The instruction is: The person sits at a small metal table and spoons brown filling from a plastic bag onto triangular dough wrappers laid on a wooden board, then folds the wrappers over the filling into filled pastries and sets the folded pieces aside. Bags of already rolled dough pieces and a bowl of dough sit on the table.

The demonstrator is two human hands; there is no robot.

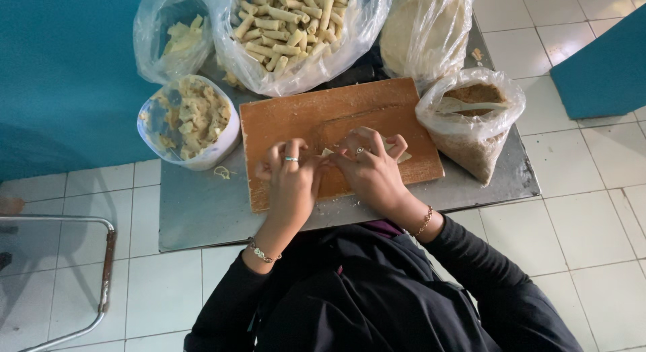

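While pinching (together), hands (330,170) fold wrapper (397,153).

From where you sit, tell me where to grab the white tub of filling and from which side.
Grip the white tub by its near rim, coming from the left hand side. It stands upright and open, bags crowd its far side, the wooden board flanks its right; the near-left wall looks free.
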